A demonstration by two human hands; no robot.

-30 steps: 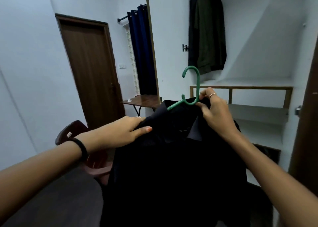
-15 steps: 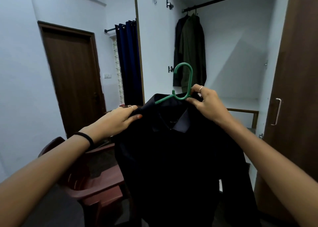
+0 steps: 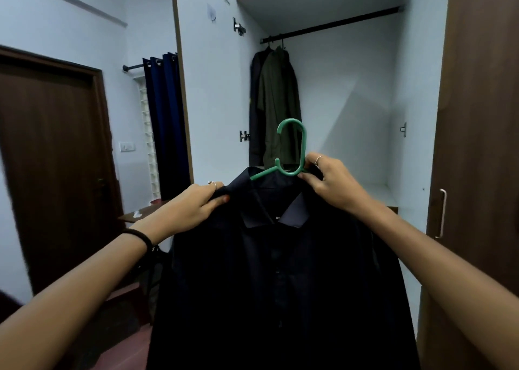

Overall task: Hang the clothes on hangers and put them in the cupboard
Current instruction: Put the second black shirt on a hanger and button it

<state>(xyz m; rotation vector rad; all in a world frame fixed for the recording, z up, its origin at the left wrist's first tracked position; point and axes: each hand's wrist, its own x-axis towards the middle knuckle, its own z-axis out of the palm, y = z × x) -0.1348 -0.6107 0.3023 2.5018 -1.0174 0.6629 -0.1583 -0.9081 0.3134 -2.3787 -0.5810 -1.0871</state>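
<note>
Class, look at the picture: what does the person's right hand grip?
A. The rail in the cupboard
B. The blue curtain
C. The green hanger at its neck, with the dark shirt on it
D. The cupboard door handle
C: the right hand pinches the green hanger at its neck, just above the dark shirt collar.
</note>
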